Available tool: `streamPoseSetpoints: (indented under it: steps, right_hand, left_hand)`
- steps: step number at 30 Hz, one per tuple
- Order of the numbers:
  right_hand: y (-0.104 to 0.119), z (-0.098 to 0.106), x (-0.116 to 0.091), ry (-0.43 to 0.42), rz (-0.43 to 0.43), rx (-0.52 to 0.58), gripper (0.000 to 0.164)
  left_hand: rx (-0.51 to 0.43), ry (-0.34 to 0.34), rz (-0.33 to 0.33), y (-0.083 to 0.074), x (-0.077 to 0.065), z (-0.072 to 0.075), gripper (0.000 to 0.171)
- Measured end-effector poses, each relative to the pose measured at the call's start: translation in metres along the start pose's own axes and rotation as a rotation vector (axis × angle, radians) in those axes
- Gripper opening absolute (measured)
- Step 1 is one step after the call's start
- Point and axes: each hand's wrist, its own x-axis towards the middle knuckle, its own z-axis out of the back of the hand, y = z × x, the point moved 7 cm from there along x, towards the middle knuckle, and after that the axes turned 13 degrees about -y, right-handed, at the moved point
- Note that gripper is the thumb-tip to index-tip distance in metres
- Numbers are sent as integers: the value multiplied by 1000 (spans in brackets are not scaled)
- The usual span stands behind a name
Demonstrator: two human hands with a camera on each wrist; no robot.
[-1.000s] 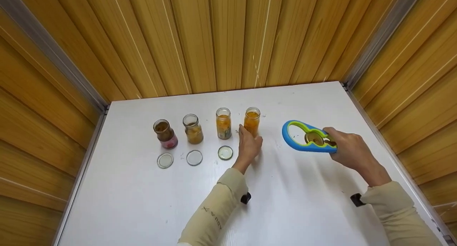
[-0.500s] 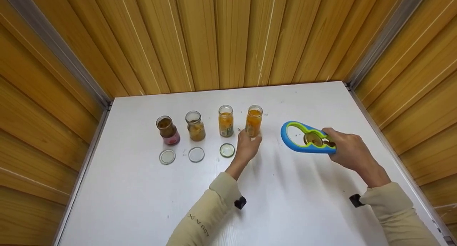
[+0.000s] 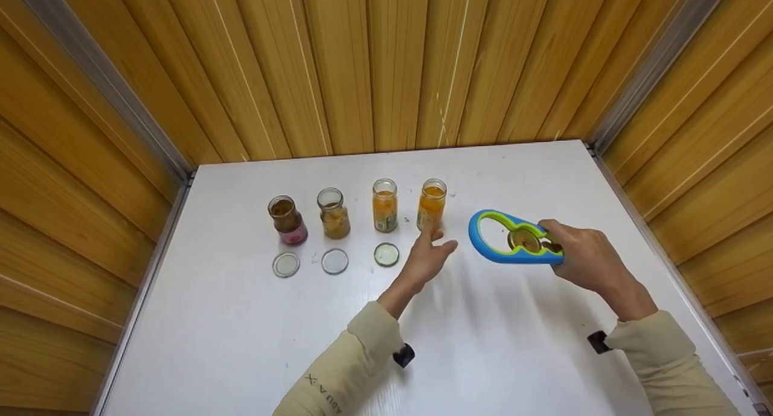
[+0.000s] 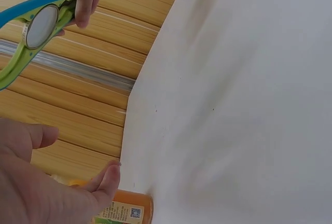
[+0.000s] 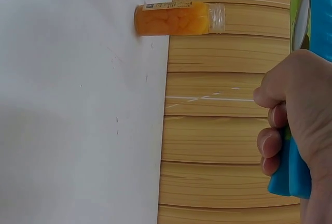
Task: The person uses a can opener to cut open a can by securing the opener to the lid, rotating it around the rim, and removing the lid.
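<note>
My left hand (image 3: 426, 259) has thumb and fingers spread apart, just in front of the rightmost lidless glass jar of orange fruit (image 3: 433, 201). Its fingertips overlap the jar's lower part in the head view. My right hand (image 3: 589, 259) grips the handles of a blue and green jar opener (image 3: 531, 259), held above the table at the right. A gold lid (image 3: 524, 240) sits between the opener's green inner edges; its pale underside (image 4: 41, 26) faces the left wrist camera. In the right wrist view, the curled fingers (image 5: 271, 141) wrap the blue handles.
Left of that jar stand a second orange fruit jar (image 3: 385, 208), a jar of pale chunks (image 3: 334, 214) and a brown-filled jar (image 3: 287, 220), all lidless. Three lids, one green-rimmed (image 3: 386, 255), lie in front of them on the white table (image 3: 241, 343). Wood-pattern walls (image 3: 392, 66) enclose it.
My left hand has let go of the rightmost jar, spread its fingers and drawn back slightly toward me. The right hand with the opener has shifted a little left.
</note>
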Motion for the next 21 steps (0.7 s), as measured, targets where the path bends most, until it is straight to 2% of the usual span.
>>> streamPoseSetpoints:
  steps: [6, 12, 17, 21]
  right_hand:
    - [8, 3, 3, -14, 38, 6, 62]
    - [14, 7, 5, -21, 46, 2, 62]
    - [19, 7, 6, -1, 34, -5, 66]
    - [25, 8, 6, -26, 67, -7, 66]
  left_hand:
    - [-36, 82, 5, -5, -15, -5, 69]
    - [-131, 170, -28, -11, -29, -8, 54]
    - [-151, 189, -25, -11, -39, -6, 43]
    - [-175, 223, -43, -13, -44, -6, 39]
